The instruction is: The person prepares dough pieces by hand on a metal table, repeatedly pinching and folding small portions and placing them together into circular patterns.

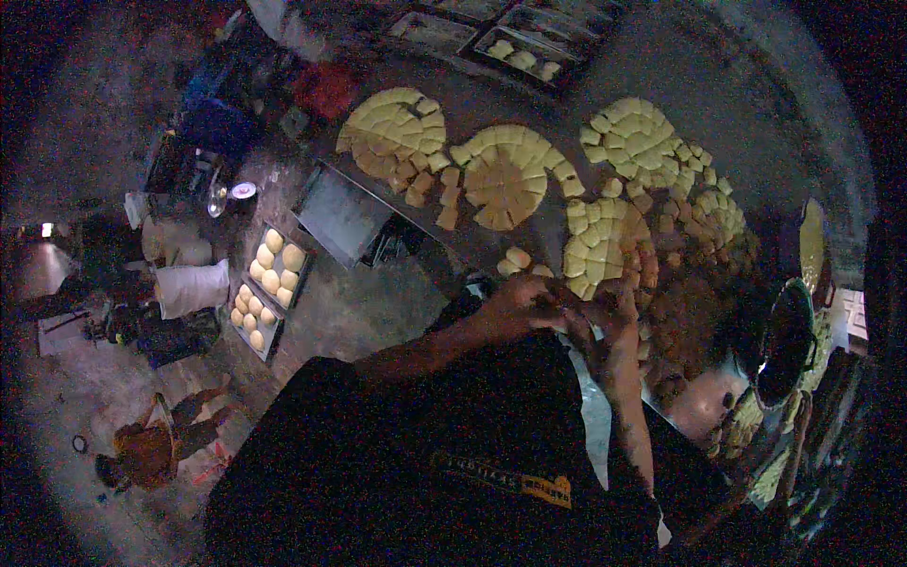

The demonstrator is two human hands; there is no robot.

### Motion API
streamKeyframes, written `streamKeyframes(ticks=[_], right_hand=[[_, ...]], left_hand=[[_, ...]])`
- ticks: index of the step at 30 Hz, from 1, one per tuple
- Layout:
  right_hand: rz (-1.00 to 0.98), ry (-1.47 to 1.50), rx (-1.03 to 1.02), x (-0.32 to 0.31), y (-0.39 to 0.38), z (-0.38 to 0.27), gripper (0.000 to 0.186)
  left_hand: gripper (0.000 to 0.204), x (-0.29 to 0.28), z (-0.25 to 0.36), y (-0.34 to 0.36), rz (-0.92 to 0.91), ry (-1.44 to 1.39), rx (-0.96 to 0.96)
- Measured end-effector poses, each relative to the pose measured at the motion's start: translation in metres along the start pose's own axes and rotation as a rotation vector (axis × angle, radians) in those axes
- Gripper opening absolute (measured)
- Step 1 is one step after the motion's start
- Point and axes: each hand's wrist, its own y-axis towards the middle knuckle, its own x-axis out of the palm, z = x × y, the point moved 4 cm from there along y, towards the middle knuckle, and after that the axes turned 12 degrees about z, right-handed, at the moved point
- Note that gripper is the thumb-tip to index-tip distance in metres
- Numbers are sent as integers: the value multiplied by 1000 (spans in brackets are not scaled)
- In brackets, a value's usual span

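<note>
My left hand [527, 310] and my right hand [609, 317] are close together over the near edge of a work table, just in front of my dark shirt. Both have curled fingers; the dim light hides what is between them. Next to the left hand lie a few loose dough pieces [515, 260]. Just beyond my right hand is a pale slab of dough cut into chunks [593, 248]. A round sheet of cut dough [507, 180] lies farther off, with another cut sheet [392, 137] to its left and one [631, 137] to its right.
Many dough chunks [675, 222] spread to the right. A dark round pan [786, 345] stands at the far right. To the left are an empty metal tray [342, 219] and trays of round dough balls [274, 267]. A person [146, 439] sits at lower left. More trays [520, 57] stand at the back.
</note>
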Motion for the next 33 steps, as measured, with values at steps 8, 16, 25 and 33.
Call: streamKeyframes(ticks=[8, 16, 25, 33], right_hand=[[-305, -744, -843, 90, -20, 38, 56], [-251, -509, -309, 135, 63, 50, 39], [88, -928, -934, 159, 71, 116, 33], [-126, -806, -883, 192, 84, 65, 35]], left_hand=[[40, -62, -56, -31, 362, 123, 212], [60, -136, -67, -8, 355, -9, 102], [67, -246, -89, -52, 574, -318, 0], [52, -231, -93, -61, 621, -262, -200]])
